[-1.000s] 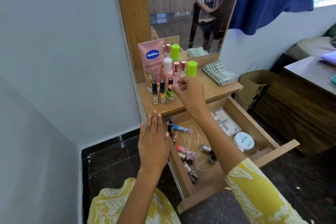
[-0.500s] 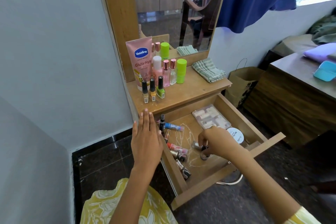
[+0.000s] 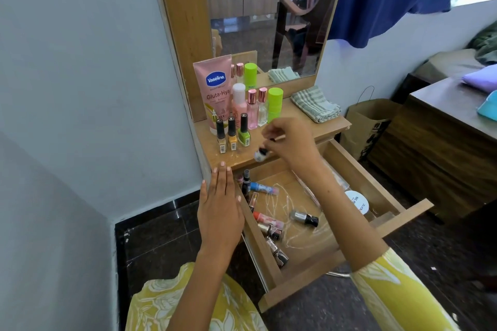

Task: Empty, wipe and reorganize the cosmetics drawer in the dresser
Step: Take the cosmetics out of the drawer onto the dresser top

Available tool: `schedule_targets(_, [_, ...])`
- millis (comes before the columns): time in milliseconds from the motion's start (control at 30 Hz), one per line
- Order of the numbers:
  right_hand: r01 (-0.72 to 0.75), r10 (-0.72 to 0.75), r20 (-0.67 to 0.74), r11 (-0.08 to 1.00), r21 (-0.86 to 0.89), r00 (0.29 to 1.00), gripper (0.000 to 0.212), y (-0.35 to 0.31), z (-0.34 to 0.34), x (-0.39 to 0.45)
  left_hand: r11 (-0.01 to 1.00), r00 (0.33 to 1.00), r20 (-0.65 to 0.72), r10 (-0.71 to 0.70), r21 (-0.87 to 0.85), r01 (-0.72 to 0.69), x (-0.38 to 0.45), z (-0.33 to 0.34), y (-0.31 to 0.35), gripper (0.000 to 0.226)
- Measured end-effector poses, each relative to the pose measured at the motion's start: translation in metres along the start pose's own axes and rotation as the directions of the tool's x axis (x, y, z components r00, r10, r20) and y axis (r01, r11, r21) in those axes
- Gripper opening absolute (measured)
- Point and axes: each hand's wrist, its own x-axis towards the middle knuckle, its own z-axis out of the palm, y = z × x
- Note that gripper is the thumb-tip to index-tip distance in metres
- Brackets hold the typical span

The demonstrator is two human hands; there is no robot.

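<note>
Head view: emptying is under way. At frame centre, the right hand (image 3: 289, 140) has its grip pinched on a small glass nail polish bottle (image 3: 260, 154) just above the wooden counter (image 3: 317, 129); next, I judge, it must stand upright beside the green polish bottle (image 3: 244, 133). The left hand (image 3: 219, 212), fingers flat, rests on the drawer (image 3: 347, 258) edge. More glossy bottles lie inside the drawer.

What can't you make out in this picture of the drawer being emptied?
- Small bottle in the right hand, head view: motion blur hides its label and colour.
- Clear case in the drawer: mostly behind the right forearm.
- White round tub: lettering too small to read.
- Left hand: covers part of the dresser's edge.
</note>
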Motion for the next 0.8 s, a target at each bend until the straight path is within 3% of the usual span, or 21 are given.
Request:
schedule_targets(167, [0.025, -0.033, -0.153, 0.998, -0.052, 0.988, 0.014, -0.005, 0.024, 0.037, 1.0, 1.0, 0.012, -0.008, -0.003, 0.008, 0.0, -0.001, 0.001, 0.056])
schedule_targets(433, [0.054, -0.047, -0.269, 0.998, 0.017, 0.962, 0.011, 0.004, 0.045, 0.051, 1.0, 1.0, 0.019, -0.016, 0.001, 0.016, 0.0, 0.001, 0.0, 0.056])
schedule_targets(633, [0.049, -0.025, -0.279, 0.996, 0.08, 0.96, 0.015, 0.016, 0.031, 0.027, 1.0, 1.0, 0.011, -0.023, 0.018, 0.022, 0.001, 0.003, 0.001, 0.058])
schedule_targets(700, [0.013, -0.007, -0.189, 0.999, 0.031, 0.982, 0.009, 0.028, 0.019, 0.009, 1.0, 1.0, 0.012, -0.023, 0.006, 0.023, 0.001, 0.003, 0.001, 0.059])
schedule_targets(767, [-0.025, 0.036, 0.069, 0.987, -0.156, 0.997, 0.005, 0.042, 0.009, -0.011, 1.0, 1.0, 0.004, -0.017, -0.002, 0.017, 0.001, 0.004, 0.0, 0.06])
schedule_targets(800, [-0.027, 0.097, 0.23, 0.956, -0.291, 0.968, 0.007, 0.049, 0.005, -0.022, 1.0, 1.0, -0.003, -0.014, -0.005, 0.014, 0.0, 0.004, 0.0, 0.061])
